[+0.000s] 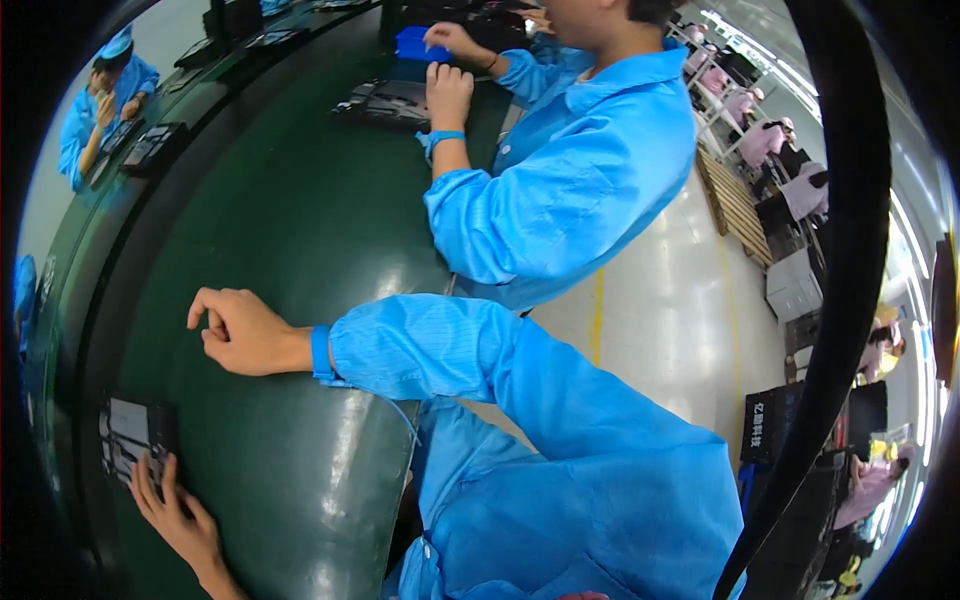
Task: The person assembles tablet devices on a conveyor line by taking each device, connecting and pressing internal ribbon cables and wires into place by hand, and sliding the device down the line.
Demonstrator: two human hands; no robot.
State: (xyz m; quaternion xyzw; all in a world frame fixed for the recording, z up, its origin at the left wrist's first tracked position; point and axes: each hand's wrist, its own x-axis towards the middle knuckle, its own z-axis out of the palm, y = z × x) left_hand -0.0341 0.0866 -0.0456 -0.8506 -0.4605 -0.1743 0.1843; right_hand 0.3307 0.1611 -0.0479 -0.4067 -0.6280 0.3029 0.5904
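Note:
At the lower left, my left hand (180, 515) rests its spread fingertips on the near edge of a flat device with a grey-and-black face (128, 425), which lies on the green table. The hand is open and does not grip the device. My right hand (245, 332) hovers over the table farther off, its fingers loosely bent, with a gap between forefinger and thumb. Nothing shows in it, though the palm side is hidden. A blue wrist strap (321, 352) with a thin cord circles the right wrist, below a blue sleeve (420, 345).
Close ahead on the right, a co-worker in a blue jacket (570, 170) handles a dark flat device (385, 103) beside a blue bin (412, 43). The green table (290, 200) runs along a line with more devices (155, 145) and another worker (110, 100) across it.

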